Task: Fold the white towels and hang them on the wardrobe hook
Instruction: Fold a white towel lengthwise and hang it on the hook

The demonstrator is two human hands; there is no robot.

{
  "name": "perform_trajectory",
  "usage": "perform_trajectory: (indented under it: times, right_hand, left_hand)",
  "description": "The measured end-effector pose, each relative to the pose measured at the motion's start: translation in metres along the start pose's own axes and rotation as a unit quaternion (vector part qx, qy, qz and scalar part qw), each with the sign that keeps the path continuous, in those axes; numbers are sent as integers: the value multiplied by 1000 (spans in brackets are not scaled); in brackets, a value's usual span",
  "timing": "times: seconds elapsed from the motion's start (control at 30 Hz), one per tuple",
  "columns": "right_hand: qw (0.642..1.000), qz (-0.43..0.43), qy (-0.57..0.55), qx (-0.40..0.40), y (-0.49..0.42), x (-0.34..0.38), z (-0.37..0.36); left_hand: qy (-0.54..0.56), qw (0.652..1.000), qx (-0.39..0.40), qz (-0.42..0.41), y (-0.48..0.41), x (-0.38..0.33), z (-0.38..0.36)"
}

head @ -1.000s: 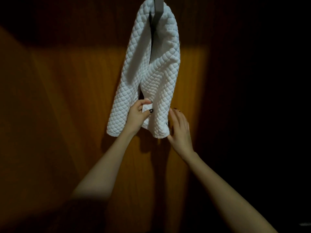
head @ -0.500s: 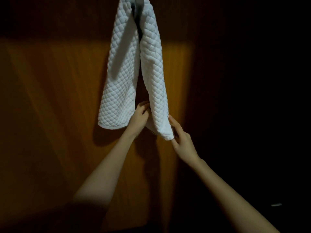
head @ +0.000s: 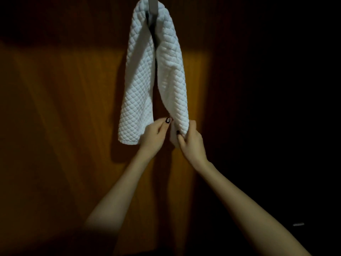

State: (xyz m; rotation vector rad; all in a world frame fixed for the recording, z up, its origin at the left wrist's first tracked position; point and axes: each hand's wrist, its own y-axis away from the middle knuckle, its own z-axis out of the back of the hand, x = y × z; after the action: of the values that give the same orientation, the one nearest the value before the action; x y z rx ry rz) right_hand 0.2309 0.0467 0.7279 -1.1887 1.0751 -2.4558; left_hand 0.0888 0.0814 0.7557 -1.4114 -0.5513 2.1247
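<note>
Now the white quilted towel (head: 140, 85) is hanging in two halves over the grey metal wardrobe hook (head: 153, 4), the right hand (head: 191, 143) is pinching the right half's bottom and the left hand (head: 155, 133) is curling its fingers beside it (grip unclear), so I would be pulling gently and evenly.

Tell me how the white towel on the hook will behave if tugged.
Probably floppy: the towel drapes limply in two halves over the hook. Likely soft, since it bunches where the right hand grips it. A one-sided tug may slide it off.
</note>
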Motion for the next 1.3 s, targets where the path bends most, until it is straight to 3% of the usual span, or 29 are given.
perform_trajectory:
  times: [0.03,0.1,0.2,0.33,0.47,0.57,0.8,0.97,1.17,1.3]
  right_hand:
    - [1000,9,7,-5,-2,1,-2]
    - [999,40,14,-3,-1,-1,-5]
    - [994,97,57,4,0,-11,-4]
    - [984,102,148,10,-9,-18,-5]
    - [985,70,155,8,-19,-18,-6]
    - [982,66,178,3,-26,-17,-6]
    - [976,72,205,4,-37,-8,-12]
    - [980,82,170,63,-24,-1,-31]
    - [987,81,134,30,-18,15,-22]
    - [985,13,166,52,-4,26,-12]
  left_hand:
    - [-73,990,-88,-78,2,4,3]
    - [-187,936,-235,-182,8,11,14]
    - [-293,897,-291,-156,14,24,36]
    - [-289,914,-273,-79,8,32,69]
    - [-229,958,-168,-46,-11,30,93]
    - [-295,944,-145,-37,-7,31,85]
    - [-299,942,-148,-34,20,25,41]
    - [-315,939,-139,-2,17,22,20]
    - [-353,928,-117,21,22,22,23]
    - [-340,938,-58,35,31,10,28]
